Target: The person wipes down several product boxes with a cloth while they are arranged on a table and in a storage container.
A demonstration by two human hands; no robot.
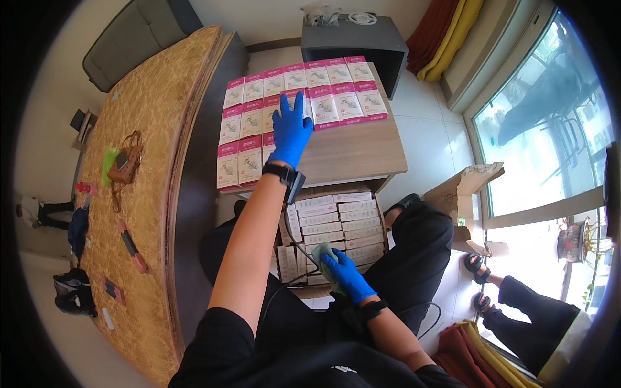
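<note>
My left hand [292, 131], in a blue glove, reaches over the pink-and-white boxes, its fingers spread on or just above a box in the middle row. That box [292, 97] is partly hidden by the hand. The boxes lie flat in rows on a wooden table [359, 155]; at the right, a group [348, 103] sits in the second row. Low in front of my body, my right hand [347, 275], also gloved in blue, grips a crumpled green cloth [326, 259]. Just beyond it stands an open carton [381, 218] packed with white boxes [320, 228].
A bed platform [145, 194] with a bag [127, 162] runs along the left. Behind the table stands a grey cabinet [354, 36]. A torn cardboard box [461, 194] is at the right, near another person's legs [524, 305]. A cable runs from my left wrist.
</note>
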